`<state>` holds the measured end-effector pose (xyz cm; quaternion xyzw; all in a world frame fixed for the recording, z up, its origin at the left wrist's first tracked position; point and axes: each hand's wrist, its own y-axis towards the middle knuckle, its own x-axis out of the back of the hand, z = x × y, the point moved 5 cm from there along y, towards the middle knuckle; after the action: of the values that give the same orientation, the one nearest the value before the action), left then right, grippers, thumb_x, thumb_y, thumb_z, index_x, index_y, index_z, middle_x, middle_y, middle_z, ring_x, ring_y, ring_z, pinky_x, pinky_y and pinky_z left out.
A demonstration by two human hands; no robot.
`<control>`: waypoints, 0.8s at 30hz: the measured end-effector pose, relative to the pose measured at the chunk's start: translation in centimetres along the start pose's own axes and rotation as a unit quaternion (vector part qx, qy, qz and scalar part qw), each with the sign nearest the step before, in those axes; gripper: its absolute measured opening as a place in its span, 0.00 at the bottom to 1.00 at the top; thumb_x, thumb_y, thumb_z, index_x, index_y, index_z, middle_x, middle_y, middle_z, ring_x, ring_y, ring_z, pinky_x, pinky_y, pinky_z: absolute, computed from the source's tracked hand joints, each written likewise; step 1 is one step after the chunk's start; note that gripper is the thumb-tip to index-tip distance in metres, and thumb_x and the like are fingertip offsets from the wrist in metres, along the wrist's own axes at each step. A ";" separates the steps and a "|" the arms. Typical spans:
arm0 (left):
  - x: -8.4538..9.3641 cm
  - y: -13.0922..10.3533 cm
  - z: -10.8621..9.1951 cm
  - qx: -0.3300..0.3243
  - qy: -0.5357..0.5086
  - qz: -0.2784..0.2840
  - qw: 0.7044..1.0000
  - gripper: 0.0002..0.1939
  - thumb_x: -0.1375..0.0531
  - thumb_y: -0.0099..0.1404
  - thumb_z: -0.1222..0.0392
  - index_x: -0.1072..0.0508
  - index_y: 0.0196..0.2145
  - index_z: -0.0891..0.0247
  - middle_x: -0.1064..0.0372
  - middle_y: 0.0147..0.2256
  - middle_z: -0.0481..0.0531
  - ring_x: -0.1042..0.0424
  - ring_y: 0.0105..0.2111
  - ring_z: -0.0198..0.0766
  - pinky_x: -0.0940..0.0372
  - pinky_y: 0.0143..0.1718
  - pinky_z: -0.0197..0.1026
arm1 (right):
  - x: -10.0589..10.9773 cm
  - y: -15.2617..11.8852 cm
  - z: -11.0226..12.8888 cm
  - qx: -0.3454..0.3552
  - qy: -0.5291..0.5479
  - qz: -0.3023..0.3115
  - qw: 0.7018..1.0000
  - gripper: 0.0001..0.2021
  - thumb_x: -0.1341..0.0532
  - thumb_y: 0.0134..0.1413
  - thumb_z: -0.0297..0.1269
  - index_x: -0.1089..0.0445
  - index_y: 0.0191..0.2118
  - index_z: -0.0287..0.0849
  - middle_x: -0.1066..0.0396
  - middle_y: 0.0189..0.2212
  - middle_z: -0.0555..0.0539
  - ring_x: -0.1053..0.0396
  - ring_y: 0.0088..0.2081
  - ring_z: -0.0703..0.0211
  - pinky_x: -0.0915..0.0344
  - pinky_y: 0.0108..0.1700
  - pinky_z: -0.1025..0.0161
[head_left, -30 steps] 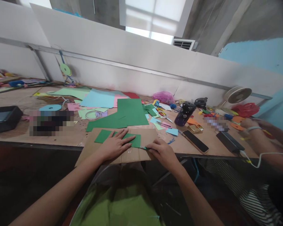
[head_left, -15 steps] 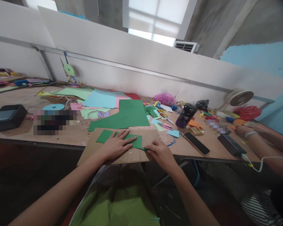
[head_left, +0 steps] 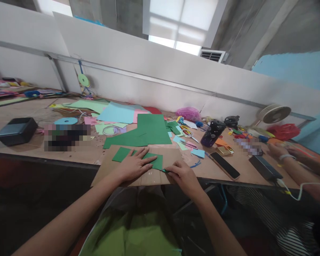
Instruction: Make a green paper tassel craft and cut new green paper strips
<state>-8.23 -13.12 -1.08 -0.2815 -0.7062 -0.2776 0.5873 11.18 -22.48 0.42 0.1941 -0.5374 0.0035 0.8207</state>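
A rectangular piece of green paper lies on a cardboard sheet at the table's front edge. My left hand rests flat across its middle, fingers spread, pressing it down. Beside the paper's lower right corner, my right hand is closed in a pinch on a thin green strip. Most of that strip is hidden by the fingers, and I cannot tell whether it joins the paper. Just beyond the cardboard are larger green sheets, partly overlapping.
On the right are a dark tumbler, a phone and a black power bank with a white cable. Scissors lie among paper scraps. Another person's hand is at the far right. A black box stands left.
The whole view has shifted slightly right and down as my head moved. Both hands keep nearly the same place on the paper and cardboard.
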 end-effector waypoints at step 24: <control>-0.3 0.0 0.2 -0.004 -0.004 -0.012 1.000 0.24 0.58 0.73 0.41 0.48 0.65 0.34 0.64 0.70 0.46 0.60 0.69 0.49 0.62 0.64 0.60 | -0.7 0.4 1.3 -0.001 -0.016 -0.002 1.000 0.11 0.41 0.62 0.29 0.24 0.45 0.48 0.32 0.35 0.47 0.33 0.40 0.56 0.37 0.42 0.63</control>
<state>-8.32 -12.97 -1.36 -0.2764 -0.7106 -0.2869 0.5800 9.64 -22.37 0.42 0.1939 -0.5498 -0.0016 0.8125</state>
